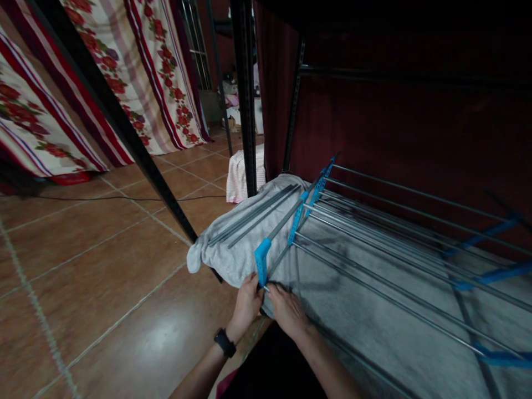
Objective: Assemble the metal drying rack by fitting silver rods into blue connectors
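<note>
A rack of grey metal rods (366, 265) with blue plastic connectors (296, 221) lies across a grey blanket (332, 316). At its near left end a blue plastic corner piece (261, 255) joins a grey tube. My left hand (249, 299) grips the bottom of this corner piece, with a dark watch on the wrist. Close beside it, my right hand (286, 307) pinches the end of a metal rod (267, 288) against the corner piece. Its fingertips are partly hidden. Several loose grey rods (253, 216) rest on the blanket to the left of the rack.
Black metal posts (245, 100) of a frame rise around the blanket-covered surface. A striped floral curtain (137, 72) hangs at the left over brown tiles (103, 277). A thin cable (124, 198) crosses the floor. Behind the rack hangs a dark red curtain (399, 127).
</note>
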